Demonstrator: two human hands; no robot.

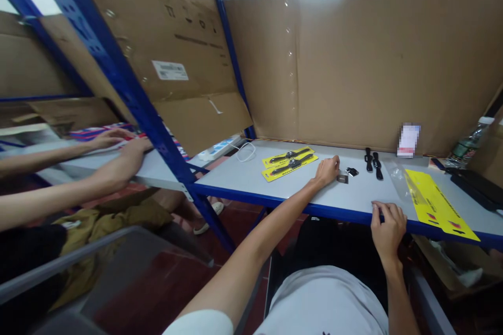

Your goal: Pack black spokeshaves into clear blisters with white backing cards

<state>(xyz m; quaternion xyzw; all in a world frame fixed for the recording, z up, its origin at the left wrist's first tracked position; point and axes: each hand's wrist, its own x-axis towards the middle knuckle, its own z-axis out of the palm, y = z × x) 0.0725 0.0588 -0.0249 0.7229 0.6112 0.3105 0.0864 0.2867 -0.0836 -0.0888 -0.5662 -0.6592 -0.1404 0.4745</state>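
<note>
My left hand [327, 170] rests on the grey table, its fingers curled together; whether anything is in them is hidden. Just right of it lie a small dark square piece [343, 179] and some small black pieces [352, 171]. My right hand [389, 224] lies at the table's front edge with bent fingers, thumb apart, holding nothing visible. Beyond it are a black strap-like piece [368, 159] and a second black strap-like piece [378, 166]. To the left, two yellow cards [267, 174] each carry a dark, watch-like item [293, 164].
Flat yellow cards [422, 199] and clear plastic [397, 172] lie at right, near a black case [477, 188] and a bottle [467, 144]. A blurred-out phone-like item [408, 140] leans on the cardboard wall [353, 73]. Left of the blue post [153, 131], another person's hands [126, 154] work.
</note>
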